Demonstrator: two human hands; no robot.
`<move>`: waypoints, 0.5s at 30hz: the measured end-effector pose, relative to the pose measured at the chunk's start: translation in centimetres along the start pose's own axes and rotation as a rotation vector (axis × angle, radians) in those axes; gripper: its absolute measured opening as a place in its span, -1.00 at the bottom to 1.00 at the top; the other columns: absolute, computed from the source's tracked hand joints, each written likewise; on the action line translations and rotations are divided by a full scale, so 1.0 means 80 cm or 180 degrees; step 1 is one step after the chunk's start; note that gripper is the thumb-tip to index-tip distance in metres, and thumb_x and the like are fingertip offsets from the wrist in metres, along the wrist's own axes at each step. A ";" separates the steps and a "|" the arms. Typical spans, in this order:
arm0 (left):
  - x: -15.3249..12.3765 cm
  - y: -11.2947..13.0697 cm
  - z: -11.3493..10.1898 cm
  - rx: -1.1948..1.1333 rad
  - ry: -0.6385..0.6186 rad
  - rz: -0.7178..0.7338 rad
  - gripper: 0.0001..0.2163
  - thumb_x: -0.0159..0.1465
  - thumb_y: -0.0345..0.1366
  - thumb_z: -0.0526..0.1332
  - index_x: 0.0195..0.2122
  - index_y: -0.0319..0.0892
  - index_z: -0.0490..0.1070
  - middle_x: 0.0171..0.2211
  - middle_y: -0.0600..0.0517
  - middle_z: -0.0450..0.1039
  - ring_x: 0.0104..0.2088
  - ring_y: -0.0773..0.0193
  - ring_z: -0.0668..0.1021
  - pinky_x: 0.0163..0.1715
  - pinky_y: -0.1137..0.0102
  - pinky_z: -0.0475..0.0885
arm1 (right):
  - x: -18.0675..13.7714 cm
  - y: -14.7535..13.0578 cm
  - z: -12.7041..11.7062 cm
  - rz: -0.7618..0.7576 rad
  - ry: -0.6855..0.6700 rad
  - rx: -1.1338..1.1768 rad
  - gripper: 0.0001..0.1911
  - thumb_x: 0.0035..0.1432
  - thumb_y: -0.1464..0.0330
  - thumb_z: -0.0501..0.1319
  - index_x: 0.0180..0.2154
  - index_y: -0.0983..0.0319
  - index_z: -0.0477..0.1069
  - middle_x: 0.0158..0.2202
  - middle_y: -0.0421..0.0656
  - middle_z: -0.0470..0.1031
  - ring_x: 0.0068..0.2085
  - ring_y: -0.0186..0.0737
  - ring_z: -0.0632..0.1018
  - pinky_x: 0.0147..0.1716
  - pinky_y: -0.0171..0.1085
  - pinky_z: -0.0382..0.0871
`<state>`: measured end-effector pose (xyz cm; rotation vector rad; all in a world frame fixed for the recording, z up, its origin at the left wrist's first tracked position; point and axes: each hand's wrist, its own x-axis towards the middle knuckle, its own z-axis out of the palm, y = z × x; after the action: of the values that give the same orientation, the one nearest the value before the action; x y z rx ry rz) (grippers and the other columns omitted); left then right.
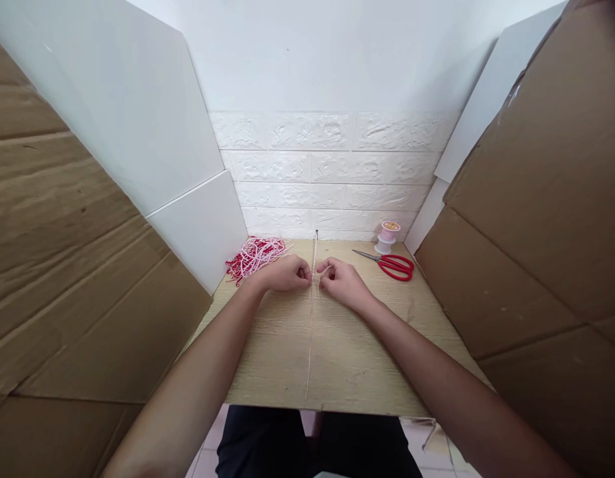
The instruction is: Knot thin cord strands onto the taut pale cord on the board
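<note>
**Table (367, 358) between cardboard walls (63, 265): cord (310, 332) pinched**

Cord laid taut along midline, long axis from pin (316, 232) at far edge to near edge. Pinched from either side by left hand (286, 273) and right hand (343, 281), fingers closed narrow; both equally near.

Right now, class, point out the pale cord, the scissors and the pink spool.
pale cord (310, 332): head view, on the straight stretch nearer than the hands.
scissors (387, 263): head view, where the red handles begin.
pink spool (387, 240): head view, on its side wall.
</note>
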<state>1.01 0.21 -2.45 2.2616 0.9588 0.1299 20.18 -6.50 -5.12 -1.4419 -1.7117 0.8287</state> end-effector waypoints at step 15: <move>0.001 -0.002 0.000 -0.0133 -0.0062 -0.0013 -0.77 0.12 -0.20 0.26 -0.28 -0.23 0.54 -0.40 0.04 0.51 -0.42 0.37 0.47 -0.48 0.51 0.26 | 0.003 0.012 -0.005 0.0119 0.0033 -0.1289 -0.77 0.00 0.23 0.37 -0.28 0.19 0.53 -0.27 -0.09 0.48 -0.20 -0.16 0.43 -0.25 -0.27 0.20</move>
<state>0.97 0.32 -2.57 2.2188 0.9420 0.1248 20.99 -6.13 -5.73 -1.7416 -1.9256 0.5074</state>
